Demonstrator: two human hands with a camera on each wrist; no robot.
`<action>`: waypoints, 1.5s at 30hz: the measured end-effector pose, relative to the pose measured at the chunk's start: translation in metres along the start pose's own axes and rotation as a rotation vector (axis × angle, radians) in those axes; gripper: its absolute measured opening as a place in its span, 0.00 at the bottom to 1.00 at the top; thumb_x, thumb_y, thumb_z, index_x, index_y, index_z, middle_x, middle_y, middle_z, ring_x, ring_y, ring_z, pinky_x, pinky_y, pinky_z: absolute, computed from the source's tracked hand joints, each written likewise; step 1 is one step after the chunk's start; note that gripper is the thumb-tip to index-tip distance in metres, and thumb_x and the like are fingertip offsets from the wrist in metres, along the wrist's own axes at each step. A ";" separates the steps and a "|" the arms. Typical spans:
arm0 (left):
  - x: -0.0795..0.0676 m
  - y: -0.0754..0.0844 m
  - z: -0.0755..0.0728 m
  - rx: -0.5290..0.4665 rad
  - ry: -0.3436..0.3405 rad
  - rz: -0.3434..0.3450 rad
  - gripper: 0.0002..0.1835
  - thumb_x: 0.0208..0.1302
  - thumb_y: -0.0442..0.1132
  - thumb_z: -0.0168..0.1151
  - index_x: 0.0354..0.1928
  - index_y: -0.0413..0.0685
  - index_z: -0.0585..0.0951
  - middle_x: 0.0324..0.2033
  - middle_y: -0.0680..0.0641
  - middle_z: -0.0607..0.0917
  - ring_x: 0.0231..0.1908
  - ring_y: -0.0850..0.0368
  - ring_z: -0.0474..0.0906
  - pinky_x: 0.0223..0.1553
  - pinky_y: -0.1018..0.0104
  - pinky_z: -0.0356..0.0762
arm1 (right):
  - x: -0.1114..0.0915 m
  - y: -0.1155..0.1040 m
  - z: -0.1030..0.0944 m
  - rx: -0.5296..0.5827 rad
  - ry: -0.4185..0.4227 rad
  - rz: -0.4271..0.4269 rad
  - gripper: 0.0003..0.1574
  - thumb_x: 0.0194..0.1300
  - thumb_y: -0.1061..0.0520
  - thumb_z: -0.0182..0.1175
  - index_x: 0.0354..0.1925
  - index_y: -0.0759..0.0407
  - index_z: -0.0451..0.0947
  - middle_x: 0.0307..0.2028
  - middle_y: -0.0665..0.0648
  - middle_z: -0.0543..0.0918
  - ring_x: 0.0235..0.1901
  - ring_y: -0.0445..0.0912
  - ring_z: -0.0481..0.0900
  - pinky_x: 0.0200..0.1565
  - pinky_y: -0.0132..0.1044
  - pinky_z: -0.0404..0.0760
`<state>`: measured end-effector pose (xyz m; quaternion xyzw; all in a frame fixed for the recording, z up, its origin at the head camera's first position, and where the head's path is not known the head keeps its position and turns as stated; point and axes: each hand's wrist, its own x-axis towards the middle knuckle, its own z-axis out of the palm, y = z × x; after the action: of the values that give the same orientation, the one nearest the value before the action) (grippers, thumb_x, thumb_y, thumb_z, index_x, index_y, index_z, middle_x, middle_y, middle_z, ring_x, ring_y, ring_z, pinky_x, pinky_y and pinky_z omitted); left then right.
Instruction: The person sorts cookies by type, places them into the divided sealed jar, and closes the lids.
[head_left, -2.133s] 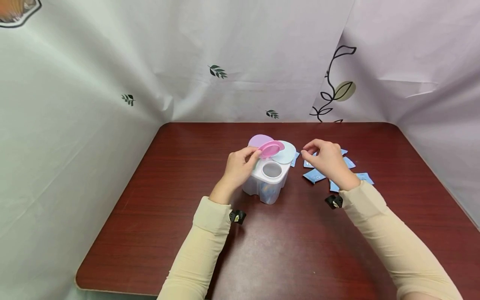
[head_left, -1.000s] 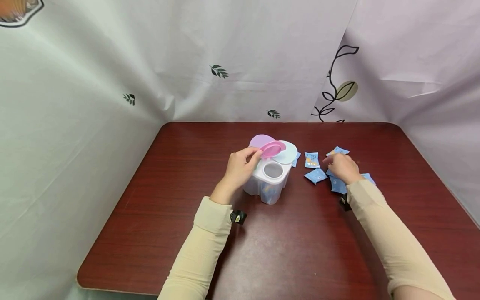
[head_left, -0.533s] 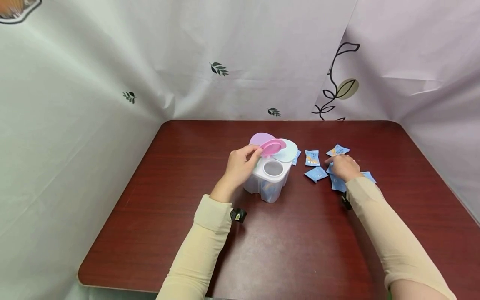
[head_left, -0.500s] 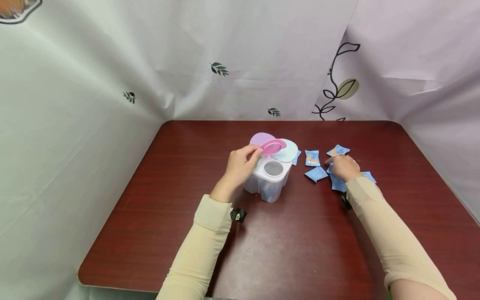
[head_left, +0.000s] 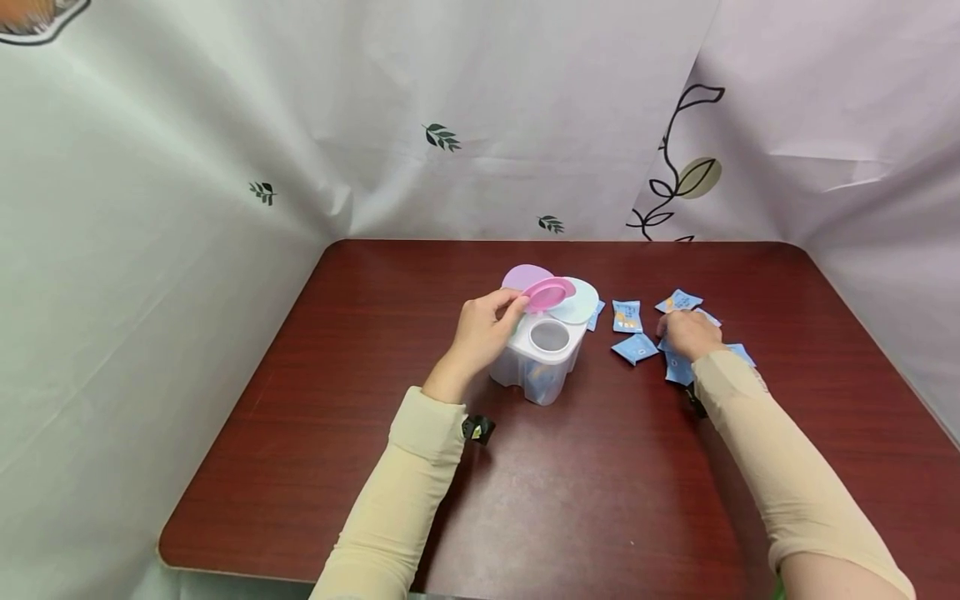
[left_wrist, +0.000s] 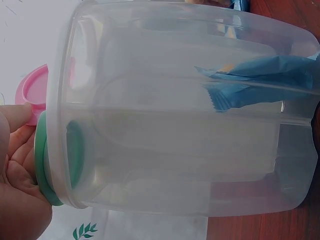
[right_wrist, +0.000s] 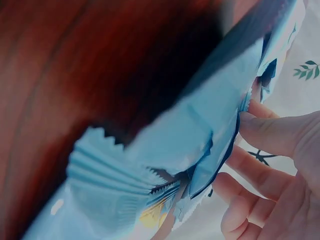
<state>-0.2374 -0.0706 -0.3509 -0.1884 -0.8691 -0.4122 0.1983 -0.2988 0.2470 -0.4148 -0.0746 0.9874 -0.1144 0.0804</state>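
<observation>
A clear plastic container (head_left: 543,385) with a white top stands mid-table. Its pink flip lid (head_left: 550,293) is raised over a round opening (head_left: 550,336), its edge pinched by my left hand (head_left: 480,337). In the left wrist view, that hand's other fingers lie by a green lid (left_wrist: 44,160), and a blue packet (left_wrist: 260,82) shows inside through the wall. My right hand (head_left: 692,335) is low among loose blue packets on the right. In the right wrist view, thumb and a finger pinch the edge of a blue packet (right_wrist: 200,122); the fingertips are partly hidden behind it.
Purple (head_left: 527,276) and pale blue (head_left: 576,302) lids lie closed on the container. Blue packets lie right of it, one upright in view (head_left: 627,317), another tilted (head_left: 635,348). The dark red table (head_left: 360,333) backs onto a white patterned curtain (head_left: 480,108).
My right hand has moved right, from beside the container down to the packets, where its fingers have since closed on one. The left hand stays on the pink lid.
</observation>
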 end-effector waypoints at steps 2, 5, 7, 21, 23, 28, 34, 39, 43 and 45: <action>0.000 0.000 0.000 0.002 -0.001 0.002 0.11 0.59 0.42 0.56 0.36 0.44 0.82 0.31 0.49 0.83 0.31 0.58 0.76 0.32 0.68 0.70 | 0.000 0.002 0.000 -0.011 -0.001 -0.009 0.12 0.52 0.65 0.50 0.30 0.56 0.79 0.36 0.67 0.77 0.36 0.61 0.71 0.28 0.51 0.71; 0.001 0.000 0.001 -0.003 0.000 0.005 0.11 0.59 0.42 0.56 0.37 0.44 0.82 0.31 0.49 0.83 0.31 0.58 0.77 0.32 0.68 0.70 | 0.001 0.003 -0.001 -0.022 -0.008 -0.020 0.12 0.52 0.65 0.49 0.29 0.56 0.78 0.35 0.66 0.76 0.36 0.60 0.71 0.29 0.51 0.71; 0.001 0.000 0.000 -0.008 0.003 0.007 0.11 0.59 0.42 0.56 0.36 0.44 0.82 0.31 0.49 0.83 0.31 0.58 0.77 0.32 0.68 0.70 | 0.001 0.005 -0.003 -0.016 -0.012 -0.014 0.12 0.52 0.65 0.48 0.29 0.56 0.78 0.36 0.66 0.76 0.37 0.60 0.71 0.30 0.52 0.70; -0.001 0.001 0.000 -0.009 0.010 0.008 0.11 0.59 0.42 0.56 0.36 0.44 0.82 0.30 0.49 0.83 0.30 0.58 0.76 0.31 0.68 0.70 | -0.010 -0.011 -0.027 0.089 0.187 -0.090 0.09 0.59 0.69 0.41 0.34 0.71 0.69 0.34 0.68 0.71 0.36 0.60 0.69 0.35 0.52 0.68; -0.001 0.001 0.000 -0.009 0.006 0.000 0.11 0.59 0.43 0.56 0.36 0.44 0.82 0.31 0.49 0.83 0.30 0.58 0.76 0.32 0.68 0.70 | -0.012 -0.016 -0.032 0.124 0.283 -0.151 0.08 0.59 0.69 0.43 0.33 0.73 0.69 0.32 0.69 0.71 0.36 0.60 0.68 0.38 0.52 0.67; 0.000 0.000 0.000 0.000 0.005 -0.001 0.11 0.59 0.43 0.56 0.36 0.44 0.82 0.31 0.49 0.83 0.31 0.58 0.77 0.33 0.68 0.70 | -0.019 -0.032 -0.045 0.189 0.461 -0.244 0.07 0.59 0.71 0.47 0.33 0.76 0.72 0.30 0.71 0.74 0.36 0.61 0.70 0.46 0.53 0.61; 0.000 0.000 0.000 0.003 0.014 0.009 0.11 0.59 0.42 0.56 0.36 0.44 0.82 0.31 0.48 0.83 0.31 0.57 0.77 0.32 0.67 0.70 | -0.032 -0.048 -0.057 0.247 0.535 -0.265 0.10 0.58 0.69 0.52 0.37 0.74 0.75 0.32 0.70 0.76 0.33 0.59 0.71 0.45 0.52 0.61; 0.000 0.000 0.001 0.001 0.014 0.010 0.11 0.59 0.42 0.56 0.36 0.43 0.82 0.31 0.48 0.83 0.31 0.58 0.77 0.33 0.67 0.70 | -0.044 -0.063 -0.065 0.292 0.537 -0.265 0.08 0.58 0.65 0.54 0.34 0.70 0.77 0.31 0.66 0.76 0.29 0.55 0.71 0.43 0.51 0.60; 0.000 0.000 0.000 -0.002 0.011 0.003 0.10 0.59 0.42 0.56 0.36 0.43 0.82 0.31 0.48 0.83 0.31 0.58 0.77 0.33 0.68 0.70 | -0.054 -0.075 -0.072 0.319 0.546 -0.280 0.08 0.59 0.64 0.54 0.35 0.68 0.77 0.32 0.63 0.75 0.29 0.53 0.70 0.43 0.51 0.60; 0.000 0.000 0.000 -0.004 0.009 -0.001 0.11 0.59 0.42 0.56 0.36 0.43 0.82 0.31 0.48 0.83 0.31 0.58 0.77 0.32 0.68 0.70 | -0.059 -0.081 -0.075 0.324 0.569 -0.305 0.08 0.58 0.64 0.54 0.35 0.67 0.77 0.31 0.62 0.76 0.28 0.52 0.70 0.41 0.49 0.62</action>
<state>-0.2373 -0.0700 -0.3509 -0.1863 -0.8674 -0.4150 0.2015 -0.2438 0.1944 -0.3151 -0.1726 0.9168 -0.2961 -0.2051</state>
